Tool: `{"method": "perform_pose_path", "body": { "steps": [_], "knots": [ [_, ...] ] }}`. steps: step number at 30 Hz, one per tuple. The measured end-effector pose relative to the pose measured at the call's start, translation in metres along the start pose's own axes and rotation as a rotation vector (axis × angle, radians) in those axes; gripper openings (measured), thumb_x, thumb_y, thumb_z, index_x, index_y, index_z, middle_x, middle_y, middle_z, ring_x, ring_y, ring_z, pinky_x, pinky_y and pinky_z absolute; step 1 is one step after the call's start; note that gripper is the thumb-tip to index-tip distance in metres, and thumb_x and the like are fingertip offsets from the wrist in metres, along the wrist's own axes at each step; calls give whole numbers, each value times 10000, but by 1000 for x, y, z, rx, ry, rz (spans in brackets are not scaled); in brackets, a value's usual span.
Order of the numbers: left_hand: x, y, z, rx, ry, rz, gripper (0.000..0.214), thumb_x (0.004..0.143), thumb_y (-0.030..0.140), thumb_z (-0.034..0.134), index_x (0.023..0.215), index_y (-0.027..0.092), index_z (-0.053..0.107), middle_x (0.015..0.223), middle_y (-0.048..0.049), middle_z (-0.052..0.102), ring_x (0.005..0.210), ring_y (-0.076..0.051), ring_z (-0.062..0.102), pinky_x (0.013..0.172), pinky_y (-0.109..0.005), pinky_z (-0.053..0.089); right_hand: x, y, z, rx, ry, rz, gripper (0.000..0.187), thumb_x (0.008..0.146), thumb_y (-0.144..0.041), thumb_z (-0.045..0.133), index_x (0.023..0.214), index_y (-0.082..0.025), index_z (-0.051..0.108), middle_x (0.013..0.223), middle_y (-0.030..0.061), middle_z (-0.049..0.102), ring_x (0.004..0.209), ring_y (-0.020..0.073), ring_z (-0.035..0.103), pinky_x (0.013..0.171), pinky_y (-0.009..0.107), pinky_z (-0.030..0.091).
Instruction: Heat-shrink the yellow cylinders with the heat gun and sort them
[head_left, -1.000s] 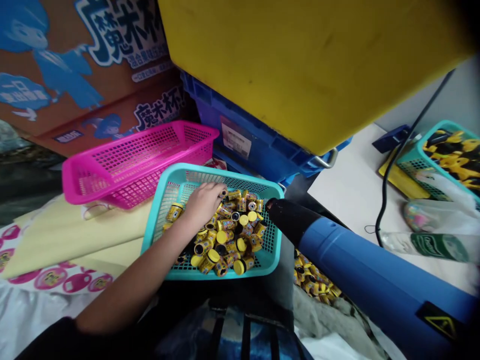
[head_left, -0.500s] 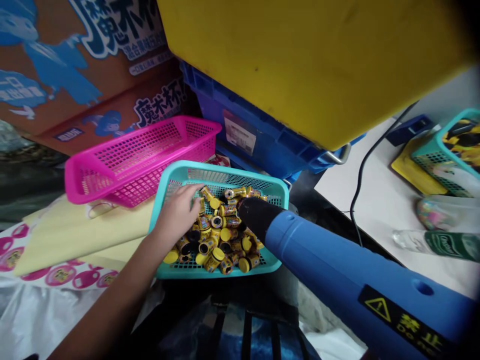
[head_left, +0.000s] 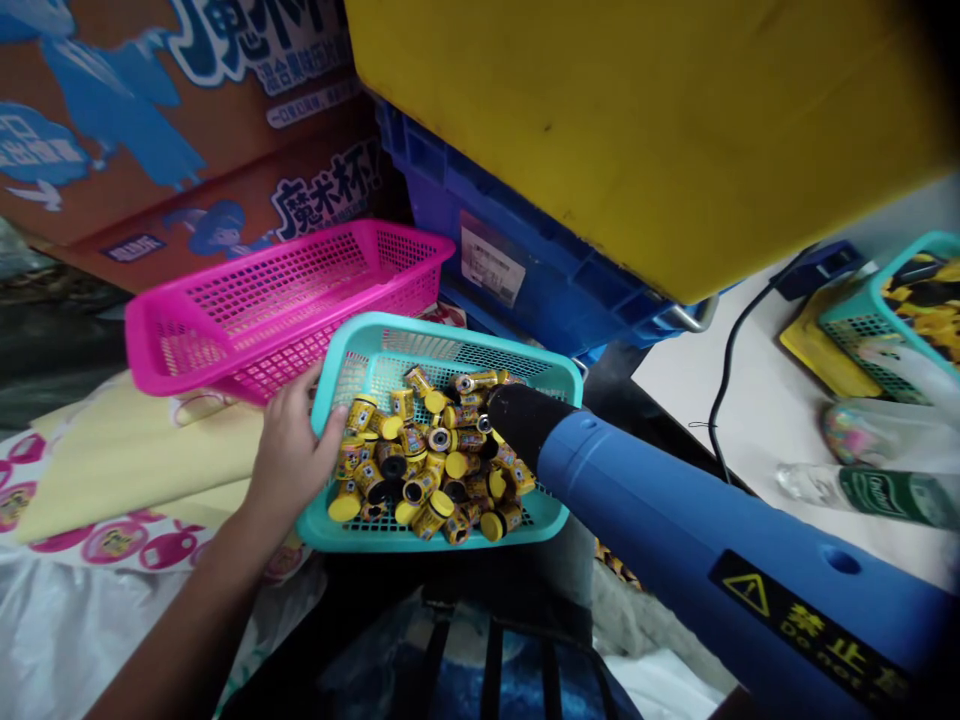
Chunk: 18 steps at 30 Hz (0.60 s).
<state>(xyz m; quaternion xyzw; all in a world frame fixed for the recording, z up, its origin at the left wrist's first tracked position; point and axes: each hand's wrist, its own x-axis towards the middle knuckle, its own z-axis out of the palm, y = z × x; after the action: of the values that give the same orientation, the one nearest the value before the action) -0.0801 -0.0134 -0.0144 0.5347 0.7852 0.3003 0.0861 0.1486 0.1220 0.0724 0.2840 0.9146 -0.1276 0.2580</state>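
Observation:
At the left side of the teal basket (head_left: 352, 540), my left hand (head_left: 289, 455) is closed over the rim, its thumb on the inner side and its fingers outside. Inside lie many small yellow-and-black bottles (head_left: 420, 485) with printed labels, piled on their sides and at angles. A blue tube-shaped tool (head_left: 675, 510) with a black nozzle and a warning label reaches in from the lower right, its tip over the right part of the pile. My right hand does not show; a sliver of skin appears at the bottom edge below the tool.
A pink basket (head_left: 300, 345) stands behind on the left, before printed cartons (head_left: 150, 130). Beyond is a blue crate (head_left: 540, 260) under a yellow bin (head_left: 637, 120). On the white table (head_left: 675, 390) at right are a cable, a green-labelled bottle (head_left: 877, 492) and another teal basket (head_left: 862, 325).
My left hand has moved left, out from over the bottles to the basket's left rim. More bottles show at the left of the pile. The view has shifted slightly.

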Motion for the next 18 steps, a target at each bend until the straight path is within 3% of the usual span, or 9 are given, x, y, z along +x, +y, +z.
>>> {"method": "perform_pose_path", "body": {
  "steps": [3,9,14,16,18],
  "knots": [
    [-2,0,4,-18,9,-6,561,920,410,494,1410,135,492,1331,-197,615,1221,-379,584,1060,-565,471,-4,-4,-5,5,-79,29,410,899,15,429,1249,50,639,1221,252,604,1214,284,605,1087,387,498],
    [-1,-2,4,-20,-3,-4,560,926,395,494,1422,136,481,1330,-198,611,1223,-374,583,1050,-551,477,-4,-15,-8,12,-113,31,418,893,25,446,1259,19,648,1250,229,596,1224,279,600,1100,392,495],
    [-7,7,1,110,132,169,436,924,336,522,1331,185,567,1276,-183,634,1231,-370,563,1098,-586,396,-6,-13,-3,8,-45,-2,431,907,20,407,1266,10,647,1247,217,604,1219,260,605,1091,374,508],
    [-13,22,8,136,47,227,379,939,328,496,1279,199,603,1261,-160,654,1227,-346,578,1102,-556,398,-7,-8,7,-4,30,-21,433,922,0,379,1253,-5,658,1230,221,612,1206,263,612,1077,386,517],
    [-18,44,25,185,-126,163,436,953,386,474,1317,172,583,1330,-179,631,1299,-375,534,1111,-580,379,-6,-1,22,-21,108,-44,423,915,-13,388,1227,-24,673,1186,225,629,1159,272,632,1040,403,538]
  ]
}}
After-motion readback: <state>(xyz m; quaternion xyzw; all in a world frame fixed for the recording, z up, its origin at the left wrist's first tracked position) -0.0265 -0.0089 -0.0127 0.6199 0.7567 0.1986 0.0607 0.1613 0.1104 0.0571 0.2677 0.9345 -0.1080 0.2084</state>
